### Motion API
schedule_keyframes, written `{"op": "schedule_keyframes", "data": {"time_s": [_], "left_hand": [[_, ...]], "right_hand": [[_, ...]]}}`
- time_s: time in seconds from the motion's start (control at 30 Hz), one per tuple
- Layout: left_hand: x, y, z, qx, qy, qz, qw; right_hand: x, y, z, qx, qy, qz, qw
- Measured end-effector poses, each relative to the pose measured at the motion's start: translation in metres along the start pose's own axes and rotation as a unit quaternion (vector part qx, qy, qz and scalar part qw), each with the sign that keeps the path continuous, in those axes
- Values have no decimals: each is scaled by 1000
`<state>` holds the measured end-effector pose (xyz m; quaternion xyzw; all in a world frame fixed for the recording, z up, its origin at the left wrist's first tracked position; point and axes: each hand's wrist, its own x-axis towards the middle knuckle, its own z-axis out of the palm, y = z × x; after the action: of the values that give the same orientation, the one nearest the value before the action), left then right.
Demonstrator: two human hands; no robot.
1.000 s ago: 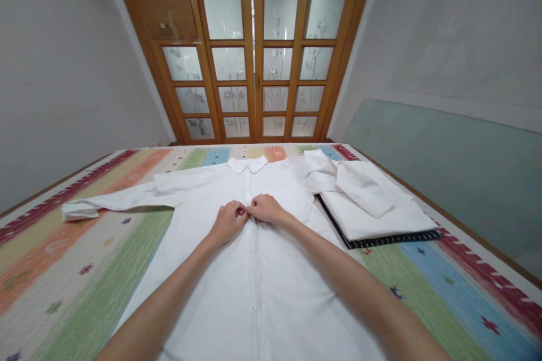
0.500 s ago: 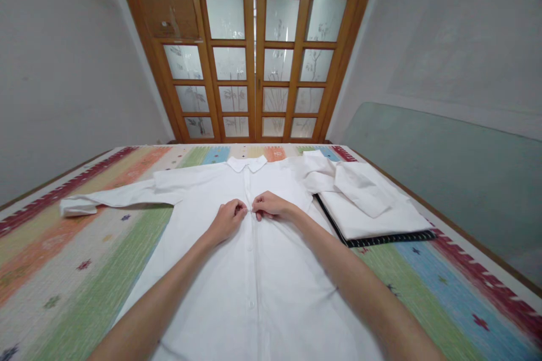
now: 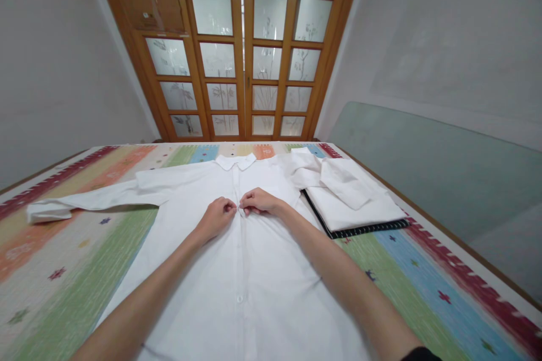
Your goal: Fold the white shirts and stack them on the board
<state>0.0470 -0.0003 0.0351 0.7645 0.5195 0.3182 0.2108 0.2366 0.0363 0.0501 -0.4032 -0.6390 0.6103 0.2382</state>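
Note:
A white collared shirt (image 3: 203, 287) lies spread front up, its collar at the far end and its button placket running toward me. My left hand (image 3: 218, 217) pinches the placket edge at chest height from the left. Close by on the right, my right hand (image 3: 259, 202) pinches the same spot, fingertips almost touching the left ones. Any button between the fingertips is too small to make out. Lower on the placket a button (image 3: 240, 299) shows. One sleeve (image 3: 101, 197) stretches out to the left; the other is bunched at the right.
Folded white cloth (image 3: 359, 211) lies on a black patterned item (image 3: 368, 229) at the right, partly under the bunched sleeve. A striped, multicoloured cover (image 3: 131, 248) spreads beneath everything. Beyond stand wooden glazed doors (image 3: 245, 67); a pale green headboard-like panel (image 3: 402, 141) lines the right wall.
The view has shifted, so the whole scene sits slightly further left. Both hands keep their pinch at the same place on the placket.

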Motion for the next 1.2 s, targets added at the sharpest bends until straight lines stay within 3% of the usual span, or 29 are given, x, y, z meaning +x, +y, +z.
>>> {"op": "schedule_keyframes", "data": {"time_s": [0.2, 0.5, 1.2], "left_hand": [[2, 1, 0, 40, -23, -13, 999], [0, 0, 4, 29, -10, -17, 999], [-5, 1, 6, -16, 9, -7, 1000]], "right_hand": [[2, 3, 5, -25, 23, -9, 999], [-1, -3, 6, -72, 44, 18, 996], [0, -1, 4, -57, 28, 16, 998]]}}
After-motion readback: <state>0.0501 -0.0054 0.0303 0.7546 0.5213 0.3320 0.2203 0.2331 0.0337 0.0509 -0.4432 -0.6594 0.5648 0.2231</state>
